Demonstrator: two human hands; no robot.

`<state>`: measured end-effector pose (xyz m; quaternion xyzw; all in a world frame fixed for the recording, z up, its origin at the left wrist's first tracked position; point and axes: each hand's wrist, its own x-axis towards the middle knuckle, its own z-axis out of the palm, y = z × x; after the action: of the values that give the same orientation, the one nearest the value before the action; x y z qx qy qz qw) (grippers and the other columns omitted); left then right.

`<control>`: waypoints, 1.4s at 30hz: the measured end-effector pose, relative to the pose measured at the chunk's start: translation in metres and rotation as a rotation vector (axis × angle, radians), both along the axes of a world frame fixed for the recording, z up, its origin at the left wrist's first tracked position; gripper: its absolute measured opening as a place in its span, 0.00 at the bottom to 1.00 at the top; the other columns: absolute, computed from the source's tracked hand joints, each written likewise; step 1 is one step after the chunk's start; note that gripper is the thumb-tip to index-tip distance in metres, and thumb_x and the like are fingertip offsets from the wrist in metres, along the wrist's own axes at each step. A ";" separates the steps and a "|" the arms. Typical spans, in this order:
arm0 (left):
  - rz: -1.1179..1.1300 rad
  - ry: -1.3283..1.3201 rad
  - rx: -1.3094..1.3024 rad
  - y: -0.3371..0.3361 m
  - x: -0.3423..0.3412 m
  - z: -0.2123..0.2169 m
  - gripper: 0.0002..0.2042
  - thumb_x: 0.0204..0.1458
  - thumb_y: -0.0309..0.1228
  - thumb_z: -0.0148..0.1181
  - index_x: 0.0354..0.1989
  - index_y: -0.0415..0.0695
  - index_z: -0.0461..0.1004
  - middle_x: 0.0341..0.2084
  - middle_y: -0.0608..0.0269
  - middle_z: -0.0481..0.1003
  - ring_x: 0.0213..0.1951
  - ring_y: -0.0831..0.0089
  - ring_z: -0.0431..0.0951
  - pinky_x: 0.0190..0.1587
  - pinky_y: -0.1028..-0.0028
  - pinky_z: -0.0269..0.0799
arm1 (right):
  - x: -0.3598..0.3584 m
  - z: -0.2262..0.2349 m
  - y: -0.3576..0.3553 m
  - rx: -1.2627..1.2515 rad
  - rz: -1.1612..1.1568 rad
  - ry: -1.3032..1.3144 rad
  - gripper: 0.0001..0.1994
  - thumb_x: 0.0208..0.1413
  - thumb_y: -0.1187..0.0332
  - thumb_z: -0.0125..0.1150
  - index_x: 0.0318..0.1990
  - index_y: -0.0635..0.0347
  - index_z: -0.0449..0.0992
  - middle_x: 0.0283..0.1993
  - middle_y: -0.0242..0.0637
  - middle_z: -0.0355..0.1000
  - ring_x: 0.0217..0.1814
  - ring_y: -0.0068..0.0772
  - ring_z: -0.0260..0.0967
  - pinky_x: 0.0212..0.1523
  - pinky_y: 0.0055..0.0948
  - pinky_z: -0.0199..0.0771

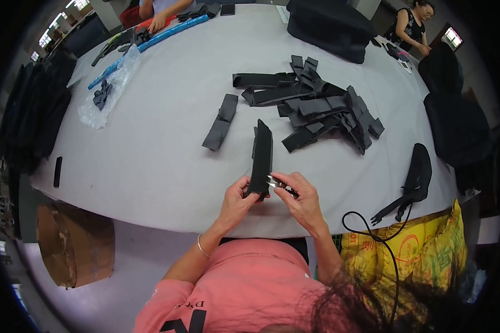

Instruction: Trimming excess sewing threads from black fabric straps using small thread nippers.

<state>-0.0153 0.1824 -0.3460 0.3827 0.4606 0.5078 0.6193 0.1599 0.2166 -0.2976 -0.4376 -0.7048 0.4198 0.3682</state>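
A long black fabric piece [262,155] stands on edge over the near part of the table, its lower end gripped by my left hand [240,197]. My right hand [301,198] is closed around small thread snips [276,182], whose pointed blades lie against the right edge of the fabric near that lower end. Just beyond, a single folded dark strip [221,122] lies flat. To its right is a loose heap of similar black fabric strips [322,105]. The fingertips of my left hand are partly hidden behind the fabric.
The pale table [155,144] curves around me. A black bag [330,28] stands at the far side; a corded black tool [416,177] lies right. Yellow sacks [411,250] and a cardboard box [78,244] stand below. Co-workers' hands [158,22] are at the far edge.
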 end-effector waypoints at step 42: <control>-0.253 0.115 0.037 -0.015 -0.010 0.027 0.06 0.54 0.29 0.54 0.36 0.39 0.70 0.31 0.69 0.70 0.33 0.83 0.66 0.35 0.80 0.63 | 0.002 -0.012 0.005 -0.351 -0.267 0.469 0.09 0.59 0.67 0.56 0.31 0.63 0.73 0.18 0.19 0.57 0.18 0.10 0.48 0.18 0.18 0.47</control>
<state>-0.0251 0.1672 -0.3192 0.4776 0.4341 0.4112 0.6437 0.1615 0.2212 -0.3097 -0.4744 -0.4538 0.5723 0.4914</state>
